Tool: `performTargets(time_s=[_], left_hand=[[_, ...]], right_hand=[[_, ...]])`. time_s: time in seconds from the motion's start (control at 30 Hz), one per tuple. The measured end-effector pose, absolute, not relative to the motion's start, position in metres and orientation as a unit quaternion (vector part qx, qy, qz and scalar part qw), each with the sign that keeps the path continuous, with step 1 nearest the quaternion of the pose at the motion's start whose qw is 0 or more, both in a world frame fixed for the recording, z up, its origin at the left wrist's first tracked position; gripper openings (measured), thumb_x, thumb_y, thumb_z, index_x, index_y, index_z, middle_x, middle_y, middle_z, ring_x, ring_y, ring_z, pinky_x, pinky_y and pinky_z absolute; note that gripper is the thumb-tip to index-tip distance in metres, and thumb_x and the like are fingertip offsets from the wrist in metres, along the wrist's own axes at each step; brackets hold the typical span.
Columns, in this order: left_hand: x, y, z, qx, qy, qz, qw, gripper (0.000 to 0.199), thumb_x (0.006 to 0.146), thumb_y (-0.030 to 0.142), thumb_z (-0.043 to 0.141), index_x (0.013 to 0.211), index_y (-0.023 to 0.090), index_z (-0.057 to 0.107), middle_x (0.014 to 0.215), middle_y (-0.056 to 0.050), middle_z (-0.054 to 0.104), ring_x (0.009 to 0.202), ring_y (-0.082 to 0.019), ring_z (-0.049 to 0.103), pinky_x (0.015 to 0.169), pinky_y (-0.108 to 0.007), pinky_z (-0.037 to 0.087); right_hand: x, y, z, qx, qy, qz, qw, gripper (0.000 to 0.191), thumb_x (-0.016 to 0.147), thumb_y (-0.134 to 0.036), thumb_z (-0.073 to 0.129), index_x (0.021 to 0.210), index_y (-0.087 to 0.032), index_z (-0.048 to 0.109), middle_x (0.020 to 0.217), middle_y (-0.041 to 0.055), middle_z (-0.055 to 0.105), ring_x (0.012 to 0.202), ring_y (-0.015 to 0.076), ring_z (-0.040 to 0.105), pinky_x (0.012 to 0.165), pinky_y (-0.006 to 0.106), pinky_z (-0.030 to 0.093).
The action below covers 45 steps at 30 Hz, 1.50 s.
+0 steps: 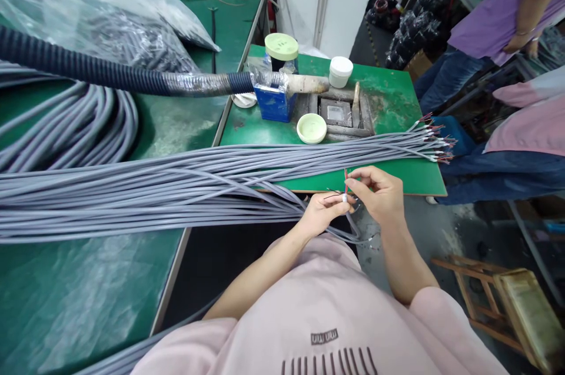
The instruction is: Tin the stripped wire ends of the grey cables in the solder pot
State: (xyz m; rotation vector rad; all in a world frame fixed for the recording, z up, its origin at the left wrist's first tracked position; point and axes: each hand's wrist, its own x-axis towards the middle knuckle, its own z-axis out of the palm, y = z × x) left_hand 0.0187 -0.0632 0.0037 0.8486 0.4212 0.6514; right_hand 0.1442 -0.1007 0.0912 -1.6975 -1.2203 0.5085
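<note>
My left hand (325, 212) pinches the end of a grey cable just below its stripped wires, over the front edge of the green table. Thin red and dark wires (346, 182) fan out from the white-wrapped cable end (345, 198). The fingertips of my right hand (378, 191) are closed on the red wires, to the right of and above my left hand. A long bundle of grey cables (176, 181) runs across the tables behind my hands. Its stripped ends (436, 142) lie at the right edge.
Beyond the bundle are a solder pot (338, 113), a shallow dish (311, 128), a white jar (340, 72), a blue box (272, 103) and a dark hose (132, 78). Two people (529, 122) are at the right. A wooden stool (521, 316) stands at lower right.
</note>
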Motion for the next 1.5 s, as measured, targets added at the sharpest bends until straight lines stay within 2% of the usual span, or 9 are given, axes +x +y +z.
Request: performTargets(time_s=[0.17, 0.43, 0.6, 0.73, 0.87, 1.03, 1.17, 1.33, 1.5], left_hand=[[0.018, -0.063, 0.000, 0.419, 0.213, 0.301, 0.830, 0.031, 0.069, 0.039, 0.080, 0.088, 0.014, 0.077, 0.076, -0.006, 0.072, 0.071, -0.016, 0.064, 0.072, -0.027, 0.050], [0.022, -0.066, -0.013, 0.355, 0.199, 0.310, 0.859, 0.035, 0.069, 0.044, 0.080, 0.086, 0.013, 0.076, 0.072, -0.006, 0.071, 0.068, -0.014, 0.062, 0.073, -0.027, 0.048], [0.020, -0.062, -0.012, 0.281, 0.180, 0.297, 0.894, 0.037, 0.070, 0.044, 0.081, 0.088, 0.012, 0.075, 0.071, -0.006, 0.070, 0.066, -0.012, 0.061, 0.072, -0.026, 0.048], [0.017, -0.059, -0.012, 0.251, 0.163, 0.296, 0.907, 0.036, 0.070, 0.042, 0.081, 0.089, 0.012, 0.073, 0.071, -0.005, 0.069, 0.068, -0.014, 0.064, 0.073, -0.027, 0.048], [0.016, -0.055, -0.009, 0.226, 0.140, 0.295, 0.918, 0.034, 0.070, 0.040, 0.081, 0.087, 0.012, 0.072, 0.068, -0.003, 0.067, 0.066, -0.013, 0.063, 0.074, -0.028, 0.051], [0.013, -0.048, 0.004, 0.174, 0.141, 0.320, 0.921, 0.030, 0.072, 0.037, 0.080, 0.086, 0.013, 0.069, 0.068, 0.001, 0.065, 0.062, -0.008, 0.061, 0.069, -0.022, 0.052], [0.011, -0.045, 0.020, 0.169, 0.147, 0.351, 0.909, 0.026, 0.078, 0.035, 0.075, 0.091, 0.014, 0.070, 0.078, -0.001, 0.070, 0.069, -0.010, 0.066, 0.077, -0.024, 0.054], [0.003, -0.050, 0.041, 0.387, 0.188, 0.392, 0.813, 0.031, 0.084, 0.038, 0.067, 0.106, 0.017, 0.072, 0.092, -0.008, 0.075, 0.085, -0.019, 0.069, 0.086, -0.032, 0.052], [-0.004, -0.044, 0.038, 0.676, 0.251, 0.447, 0.529, 0.019, 0.087, 0.028, 0.064, 0.099, 0.020, 0.075, 0.094, -0.008, 0.075, 0.089, -0.021, 0.065, 0.088, -0.034, 0.046]], right_hand=[[0.144, -0.102, 0.088, -0.680, -0.478, 0.213, 0.514, 0.013, 0.078, -0.031, 0.070, 0.070, -0.021, 0.068, 0.059, -0.0025, 0.061, 0.052, 0.0104, 0.049, 0.052, 0.025, 0.038], [0.158, -0.100, 0.094, -0.618, -0.388, 0.178, 0.661, 0.016, 0.076, -0.033, 0.071, 0.068, -0.021, 0.063, 0.051, -0.0053, 0.045, 0.045, 0.0087, 0.034, 0.045, 0.027, 0.025], [0.160, -0.105, 0.091, -0.654, -0.439, 0.171, 0.592, 0.012, 0.080, -0.032, 0.069, 0.073, -0.022, 0.068, 0.057, -0.0032, 0.054, 0.049, 0.0104, 0.043, 0.048, 0.027, 0.034], [0.164, -0.116, 0.077, -0.664, -0.528, 0.145, 0.509, 0.009, 0.084, -0.031, 0.065, 0.085, -0.025, 0.071, 0.074, 0.0004, 0.067, 0.066, 0.0155, 0.058, 0.062, 0.030, 0.046], [0.173, -0.123, 0.066, -0.586, -0.669, 0.133, 0.439, 0.025, 0.089, -0.021, 0.057, 0.109, -0.030, 0.069, 0.091, 0.0034, 0.071, 0.083, 0.0190, 0.064, 0.076, 0.035, 0.052], [0.171, -0.120, 0.057, -0.471, -0.801, 0.097, 0.358, 0.041, 0.090, -0.018, 0.054, 0.128, -0.032, 0.059, 0.137, 0.0066, 0.058, 0.126, 0.0246, 0.052, 0.103, 0.047, 0.046], [0.166, -0.111, 0.061, -0.453, -0.806, 0.071, 0.373, 0.043, 0.088, -0.028, 0.062, 0.130, -0.035, 0.057, 0.140, 0.0042, 0.056, 0.136, 0.0269, 0.044, 0.109, 0.049, 0.043], [0.170, -0.081, 0.095, -0.503, -0.698, 0.053, 0.507, 0.029, 0.096, -0.027, 0.047, 0.118, -0.031, 0.064, 0.118, 0.0054, 0.069, 0.120, 0.0260, 0.059, 0.105, 0.047, 0.046], [0.182, -0.026, 0.119, -0.562, -0.642, 0.013, 0.521, 0.028, 0.097, -0.039, 0.046, 0.099, -0.025, 0.069, 0.099, 0.0048, 0.072, 0.098, 0.0220, 0.067, 0.094, 0.041, 0.052]])
